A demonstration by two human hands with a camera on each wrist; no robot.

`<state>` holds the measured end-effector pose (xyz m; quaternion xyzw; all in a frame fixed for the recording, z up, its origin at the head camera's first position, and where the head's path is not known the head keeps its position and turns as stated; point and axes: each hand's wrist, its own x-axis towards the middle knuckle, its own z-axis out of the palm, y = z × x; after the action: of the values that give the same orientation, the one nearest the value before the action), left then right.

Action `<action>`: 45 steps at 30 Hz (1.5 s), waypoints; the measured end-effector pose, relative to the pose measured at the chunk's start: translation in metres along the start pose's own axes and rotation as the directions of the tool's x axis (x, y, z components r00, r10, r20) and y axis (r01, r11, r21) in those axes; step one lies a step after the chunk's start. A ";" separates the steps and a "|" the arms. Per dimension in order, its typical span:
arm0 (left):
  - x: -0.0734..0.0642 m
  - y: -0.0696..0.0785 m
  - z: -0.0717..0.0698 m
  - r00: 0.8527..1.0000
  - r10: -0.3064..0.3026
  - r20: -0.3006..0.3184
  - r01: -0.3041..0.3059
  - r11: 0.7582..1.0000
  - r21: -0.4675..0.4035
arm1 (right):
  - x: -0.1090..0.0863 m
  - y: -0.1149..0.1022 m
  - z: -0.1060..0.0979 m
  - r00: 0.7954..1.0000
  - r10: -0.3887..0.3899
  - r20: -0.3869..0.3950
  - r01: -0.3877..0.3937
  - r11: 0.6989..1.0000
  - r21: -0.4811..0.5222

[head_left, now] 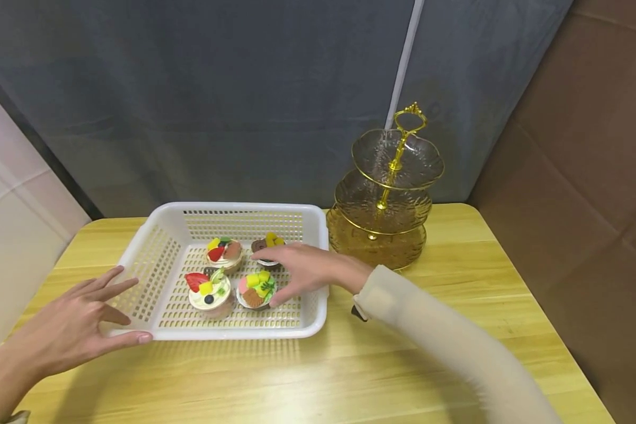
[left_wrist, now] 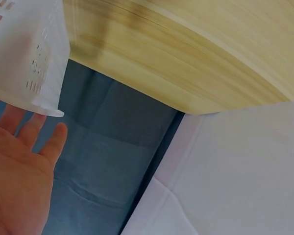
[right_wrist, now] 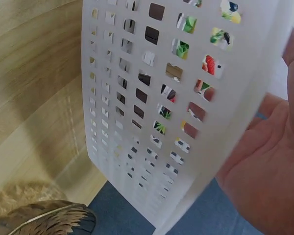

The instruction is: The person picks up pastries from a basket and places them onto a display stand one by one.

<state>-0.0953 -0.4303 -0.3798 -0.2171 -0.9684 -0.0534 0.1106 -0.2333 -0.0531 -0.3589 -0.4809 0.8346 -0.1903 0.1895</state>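
Observation:
A white perforated plastic basket [head_left: 246, 337] holds several cupcakes with fruit-like toppings. Over its right wall reaches my right hand [head_left: 310, 270], its fingers extended above the chocolate-topped cupcake [head_left: 267, 242] and its thumb beside the cupcake with pink, yellow and green topping [head_left: 257, 288]. Whether the fingertips touch either one cannot be told. Farther left are a cupcake with a strawberry slice [head_left: 210, 294] and one with red and peach pieces [head_left: 225, 253]. My left hand [head_left: 76, 324] spreads its fingers at the basket's left front corner, the thumb by the rim; the left wrist view shows its palm beside the basket wall.
To the right of the basket stands a three-tier stand [head_left: 384, 227] with smoky, gold-rimmed plates and a gold handle. The wooden table [head_left: 275, 388] meets a dark grey curtain [head_left: 217, 106] behind, with a brown panel [head_left: 588, 176] at right and a white one [head_left: 21, 188] at left.

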 end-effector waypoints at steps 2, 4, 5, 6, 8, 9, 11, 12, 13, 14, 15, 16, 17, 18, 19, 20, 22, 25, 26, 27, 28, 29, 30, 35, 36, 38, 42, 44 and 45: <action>0.001 0.000 0.000 1.000 -0.018 0.007 0.018 1.000 0.000 | 0.003 0.001 0.002 1.000 0.009 0.006 -0.009 1.000 0.001; 0.002 0.000 -0.001 0.999 -0.040 0.019 0.040 0.999 -0.004 | 0.005 0.001 0.004 1.000 0.011 0.016 -0.011 1.000 0.005; 0.002 0.000 -0.002 0.998 -0.050 0.027 0.050 0.999 -0.003 | 0.007 0.001 0.005 1.000 0.014 0.022 -0.014 1.000 0.007; 0.003 0.000 -0.003 0.998 -0.060 0.035 0.060 0.998 -0.007 | 0.008 0.002 0.006 0.999 0.015 0.028 -0.015 1.000 0.010; 0.004 0.000 -0.004 0.996 -0.075 0.052 0.076 0.997 -0.006 | 0.011 0.002 0.008 0.999 0.013 0.042 -0.014 1.000 0.013; 0.004 0.000 -0.004 0.995 -0.082 0.060 0.082 0.997 -0.007 | 0.013 0.002 0.009 0.999 0.013 0.048 -0.014 1.000 0.016; 0.004 0.001 -0.006 0.993 -0.092 0.075 0.093 0.996 -0.006 | 0.016 0.002 0.011 0.998 0.015 0.056 -0.016 1.000 0.010; 0.004 0.001 -0.006 0.992 -0.096 0.079 0.096 0.995 -0.006 | 0.017 0.001 0.011 0.998 0.015 0.058 -0.016 1.000 0.010; 0.004 0.002 -0.007 0.992 -0.098 0.082 0.099 0.995 -0.005 | 0.018 0.001 0.012 0.998 0.017 0.059 -0.018 1.000 0.009; 0.004 0.002 -0.007 0.991 -0.099 0.085 0.100 0.995 -0.005 | 0.020 0.001 0.013 0.998 0.020 0.059 -0.020 1.000 0.003; 0.003 0.002 -0.008 0.991 -0.099 0.084 0.100 0.995 -0.006 | 0.021 0.001 0.014 0.998 0.022 0.060 -0.022 1.000 0.000; 0.004 0.002 -0.008 0.991 -0.099 0.085 0.100 0.995 -0.006 | 0.022 0.001 0.014 0.998 0.027 0.060 -0.027 1.000 -0.002; 0.004 0.003 -0.008 0.991 -0.099 0.086 0.100 0.995 -0.006 | 0.023 0.000 0.015 0.998 0.033 0.059 -0.032 0.999 -0.002; 0.004 0.003 -0.008 0.991 -0.102 0.091 0.103 0.995 -0.006 | 0.024 0.000 0.016 0.998 0.037 0.059 -0.037 0.999 0.000; 0.004 0.004 -0.008 0.990 -0.106 0.098 0.107 0.994 -0.005 | 0.025 0.000 0.017 0.997 0.040 0.061 -0.041 0.999 0.002; 0.005 0.004 -0.008 0.987 -0.110 0.113 0.111 0.994 -0.002 | 0.025 0.000 0.017 0.997 0.043 0.064 -0.043 0.999 0.002; 0.006 0.005 -0.009 0.983 -0.120 0.142 0.121 0.993 0.002 | 0.027 0.000 0.019 0.996 0.048 0.069 -0.048 0.999 0.003; 0.008 0.005 -0.009 0.977 -0.129 0.172 0.131 0.991 0.001 | 0.029 0.000 0.021 0.996 0.043 0.072 -0.043 0.999 -0.011; 0.008 0.005 -0.010 0.976 -0.130 0.174 0.132 0.991 -0.003 | 0.029 0.000 0.022 0.997 0.040 0.069 -0.039 0.999 -0.021; 0.008 0.005 -0.010 0.977 -0.129 0.169 0.132 0.991 -0.004 | 0.030 0.000 0.022 0.997 0.037 0.063 -0.035 0.999 -0.029; 0.008 0.005 -0.010 0.977 -0.128 0.169 0.130 0.991 -0.004 | 0.031 0.001 0.023 0.998 0.031 0.057 -0.029 0.999 -0.037; 0.008 0.005 -0.010 0.978 -0.126 0.166 0.128 0.992 -0.007 | 0.032 0.001 0.024 0.998 0.029 0.051 -0.026 0.999 -0.042; 0.008 0.005 -0.010 0.978 -0.124 0.166 0.128 0.992 -0.011 | 0.033 0.001 0.025 0.999 0.025 0.046 -0.023 0.999 -0.048; 0.011 0.006 -0.011 0.967 -0.134 0.216 0.142 0.990 -0.023 | 0.036 0.001 0.029 0.999 0.035 0.032 -0.033 0.998 -0.057; 0.011 0.006 -0.011 0.963 -0.141 0.231 0.150 0.988 -0.023 | 0.036 0.001 0.029 0.999 0.037 0.032 -0.035 0.998 -0.055; 0.012 0.006 -0.012 0.956 -0.152 0.252 0.163 0.986 -0.023 | 0.038 0.001 0.030 0.999 0.041 0.033 -0.040 0.998 -0.047; 0.012 0.007 -0.013 0.951 -0.158 0.268 0.170 0.985 -0.024 | 0.040 0.002 0.032 0.999 0.043 0.032 -0.043 0.999 -0.008; 0.011 0.007 -0.013 0.953 -0.155 0.261 0.167 0.986 -0.025 | 0.042 0.003 0.033 0.998 0.048 0.030 -0.048 0.999 0.016; 0.011 0.007 -0.013 0.954 -0.154 0.258 0.165 0.986 -0.024 | 0.042 0.003 0.033 0.998 0.051 0.030 -0.051 0.998 0.030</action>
<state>-0.0996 -0.4214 -0.3644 -0.1457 -0.9875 -0.0557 -0.0245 -0.2384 -0.0930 -0.3944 -0.4592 0.8407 -0.1913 0.2138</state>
